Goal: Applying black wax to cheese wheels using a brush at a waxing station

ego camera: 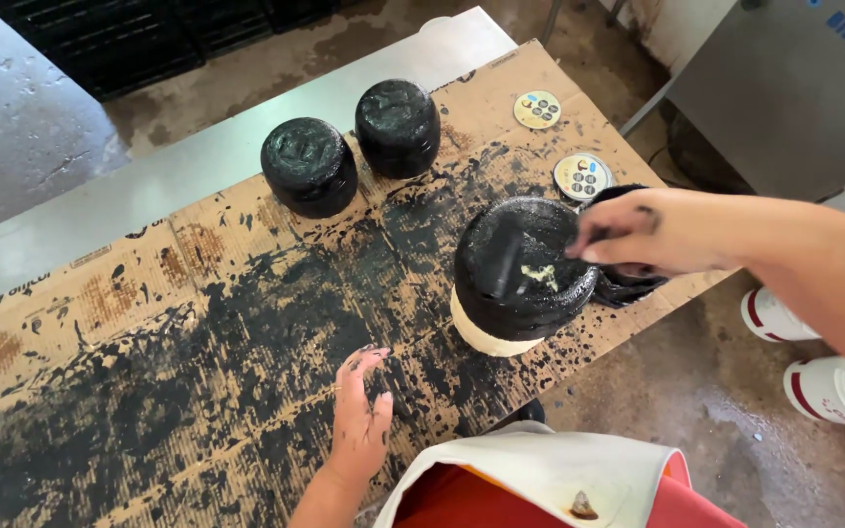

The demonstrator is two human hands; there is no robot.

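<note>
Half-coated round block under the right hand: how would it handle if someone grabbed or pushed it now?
Likely slippery and messy: the half-coated block shows glossy wet-looking black on top and upper sides. Probably heavy for its size, being thick and solid-looking. Unlikely to roll, since it sits flat on the cardboard; the pale uncoated base looks like the safest grip.

Two cheese wheels (352,147) behind third wheel (520,269), all on cardboard (149,323).

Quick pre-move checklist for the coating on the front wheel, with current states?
1. Right hand over the front wheel, brush blurred: ok.
2. Top fully black: not ok, pale patch near its middle.
3. Lower side coated: not ok, cream band bare.
4. Left hand flat on the cardboard, off the wheel: ok.
5. Two back wheels fully black: ok.
6. Black tub contents: cannot tell.
</note>
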